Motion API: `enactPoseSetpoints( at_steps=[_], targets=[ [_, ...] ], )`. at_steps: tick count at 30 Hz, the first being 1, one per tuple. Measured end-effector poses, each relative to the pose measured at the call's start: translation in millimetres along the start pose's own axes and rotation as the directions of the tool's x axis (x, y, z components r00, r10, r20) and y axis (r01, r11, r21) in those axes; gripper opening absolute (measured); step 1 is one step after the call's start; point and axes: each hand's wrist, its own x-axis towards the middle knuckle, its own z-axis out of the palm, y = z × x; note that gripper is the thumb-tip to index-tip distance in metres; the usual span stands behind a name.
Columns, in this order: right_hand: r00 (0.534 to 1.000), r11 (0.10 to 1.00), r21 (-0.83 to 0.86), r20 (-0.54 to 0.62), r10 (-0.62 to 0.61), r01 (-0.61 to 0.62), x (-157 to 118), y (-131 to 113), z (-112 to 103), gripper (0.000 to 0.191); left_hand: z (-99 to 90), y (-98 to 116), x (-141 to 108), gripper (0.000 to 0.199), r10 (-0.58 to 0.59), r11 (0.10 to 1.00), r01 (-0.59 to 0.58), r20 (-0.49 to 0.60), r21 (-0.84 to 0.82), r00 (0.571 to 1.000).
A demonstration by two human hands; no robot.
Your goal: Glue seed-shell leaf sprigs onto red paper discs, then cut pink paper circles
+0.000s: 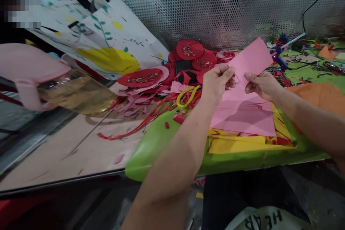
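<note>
A pink sheet of paper (254,59) is raised and tilted above the table, pinched between both hands. My left hand (218,81) grips its near left corner, thumb against fingers. On the near right edge, my right hand (260,84) holds it the same way. Below lies a stack of pink paper (242,118) on yellow sheets (237,145), over a green mat (167,143). Yellow-handled scissors (185,97) rest left of the stack, their blades hidden. Beyond my left wrist sit red round paper pieces (190,50) with leaf patterns.
A pink-lidded jug (78,91) with amber liquid stands at the left, before a floral bag (107,36). A perforated metal panel (188,7) closes the back. A blue glue gun (280,59), cords and scraps lie at the right, near orange paper (318,97).
</note>
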Motion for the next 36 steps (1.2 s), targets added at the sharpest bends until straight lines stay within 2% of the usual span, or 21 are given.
enactPoseSetpoints(
  at_steps=[5, 7, 11, 13, 14, 16, 17, 18, 19, 21, 23, 25, 28, 30, 36],
  targets=[
    [0.997, 0.998, 0.028, 0.036, 0.062, -0.063, -2.5, -3.9, 1.1, 0.025, -0.8, -0.7, 0.6, 0.016, -0.011, 0.999, 0.013, 0.033, -0.051, 0.999],
    [0.994, 0.996, 0.004, 0.046, 0.094, -0.095, -2.0, -6.3, -0.6, 0.026, -2.9, -1.1, 2.3, 0.014, -0.036, 0.997, 0.037, 0.005, -0.062, 0.999],
    [0.991, 0.981, -0.141, 0.013, 0.134, -0.131, 4.1, -9.8, -12.9, 0.031, -12.6, 1.0, 8.3, 0.016, -0.036, 0.998, 0.025, -0.195, -0.059, 0.98],
    [0.986, 0.929, -0.334, -0.016, 0.164, -0.16, 9.2, -9.6, -22.5, 0.032, -18.4, 3.7, 11.6, 0.015, 0.002, 0.998, -0.024, -0.316, -0.065, 0.949],
    [0.986, 0.871, -0.463, -0.042, 0.162, -0.163, 11.9, -8.9, -27.0, 0.031, -20.6, 5.1, 12.8, 0.014, 0.017, 0.997, -0.043, -0.36, -0.067, 0.933],
    [0.995, 0.711, -0.697, -0.095, 0.031, -0.089, 16.9, -6.9, -33.7, 0.02, -22.5, 7.2, 14.1, 0.013, 0.026, 0.996, -0.057, -0.395, -0.067, 0.918],
    [0.992, 0.643, -0.766, -0.096, -0.087, -0.018, 18.8, -5.7, -35.1, 0.017, -21.7, 7.6, 13.8, 0.014, 0.025, 0.996, -0.056, -0.394, -0.066, 0.919],
    [0.975, 0.609, -0.79, -0.073, -0.209, 0.072, 20.1, -4.5, -35.0, 0.024, -19.9, 7.4, 13.0, 0.014, 0.024, 0.997, -0.053, -0.385, -0.064, 0.923],
    [0.952, 0.616, -0.77, -0.034, -0.304, 0.169, 20.6, -3.1, -33.6, 0.033, -17.0, 6.6, 11.5, 0.015, 0.024, 0.997, -0.049, -0.369, -0.059, 0.929],
    [0.926, 0.72, -0.613, 0.052, -0.374, 0.325, 19.7, 0.1, -27.5, 0.043, -9.4, 3.4, 7.2, 0.017, 0.029, 0.998, -0.045, -0.316, -0.045, 0.948],
    [0.93, 0.839, -0.405, 0.102, -0.353, 0.363, 17.0, 4.0, -19.8, 0.045, -1.3, -0.7, 2.0, 0.019, 0.031, 0.998, -0.041, -0.24, -0.039, 0.97],
    [0.946, 0.902, -0.287, 0.058, -0.318, 0.321, 14.2, 7.9, -14.0, 0.046, 4.8, -3.6, -2.9, 0.018, 0.04, 0.997, -0.05, -0.159, -0.057, 0.986],
    [0.959, 0.933, -0.242, -0.039, -0.282, 0.265, 12.8, 10.8, -11.8, 0.047, 8.5, -3.5, -8.0, 0.019, 0.069, 0.994, -0.075, -0.086, -0.077, 0.994],
    [0.954, 0.93, -0.242, -0.045, -0.296, 0.277, 13.5, 10.3, -13.0, 0.048, 8.3, -1.3, -9.6, 0.025, 0.087, 0.994, -0.091, -0.065, -0.067, 0.994],
    [0.939, 0.912, -0.259, -0.048, -0.341, 0.318, 12.0, 6.7, -11.5, 0.046, 6.5, 2.9, -9.8, 0.014, 0.114, 0.993, -0.115, -0.052, -0.013, 0.992]
  ],
)
